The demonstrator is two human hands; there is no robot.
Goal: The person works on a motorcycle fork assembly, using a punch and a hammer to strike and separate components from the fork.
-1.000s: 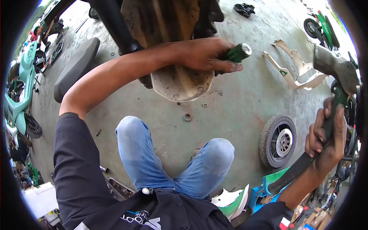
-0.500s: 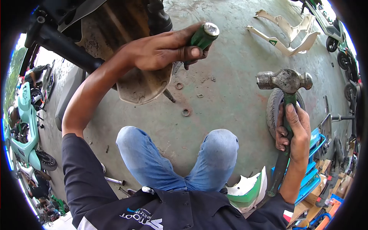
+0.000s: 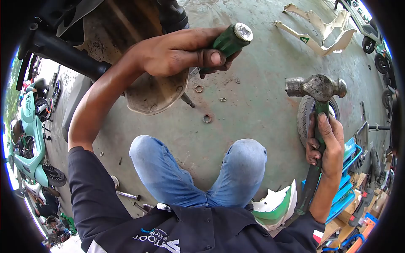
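Observation:
My left hand [image 3: 185, 52] is wrapped round a green-handled screwdriver [image 3: 230, 40] with a battered metal cap on its handle end. Its tip is hidden behind the hand and the scooter part. Beside that hand is a dirty, pale scooter panel [image 3: 145, 97], with a black fork tube [image 3: 67, 52] next to my forearm. On the other side, my right hand [image 3: 327, 141] grips the green handle of a ball-peen hammer [image 3: 318, 87], head upward, apart from the screwdriver.
Ring-shaped metal parts [image 3: 206, 118] lie on the floor ahead of my knees. A tyre [image 3: 304, 120] is behind the hammer, near a blue rack [image 3: 344, 181]. White body panels [image 3: 322, 42] lie far right; a green-and-white panel [image 3: 276, 206] is nearby. Scooters [image 3: 31, 139] stand left.
The capped end of the screwdriver has shifted a little to the right with my left hand. The view has moved slightly. My right hand still holds the hammer upright.

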